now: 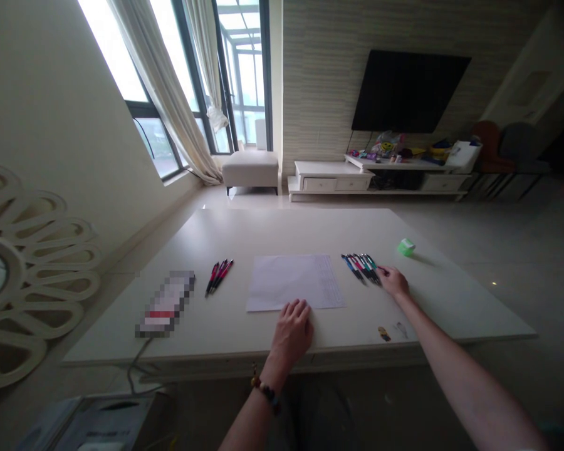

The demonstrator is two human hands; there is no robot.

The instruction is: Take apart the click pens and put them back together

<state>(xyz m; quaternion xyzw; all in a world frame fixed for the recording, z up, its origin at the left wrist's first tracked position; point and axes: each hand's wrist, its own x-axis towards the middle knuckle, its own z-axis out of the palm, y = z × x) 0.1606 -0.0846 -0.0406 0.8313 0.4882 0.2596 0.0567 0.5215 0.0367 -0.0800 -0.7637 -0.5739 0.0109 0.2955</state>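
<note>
Nearest the camera, two bare forearms reach over a wide, glossy off-white tabletop (282, 232), the left wrist wearing a bracelet of dark and amber round beads (266, 389). With the clock centred on the rectangular white paper sheet (291, 280), the person's left hand (294, 326) lies at six o'clock, palm down, its fingertips on the near edge. Its fingers sit side by side, loosely bent in a slack, unclosed grip; the underside of the palm is hidden.

At three o'clock a slanted row of slim pens with blue, red, white and green parts and dark ends (361, 268) lies on the table. The right hand (395, 282) is at the row's right end, thumb and fingers drawn close together at a small dark tip; whether they pinch a pen or only touch it cannot be told.

At nine o'clock lies a small bunch of red-and-black pens (219, 277), well apart from both hands. At eight o'clock rests a pixelated oblong device (167, 304), with a thin grey cable (132, 366) running down from it. Toward two o'clock stands a small pale-green block (407, 247), beyond the right hand.
</note>
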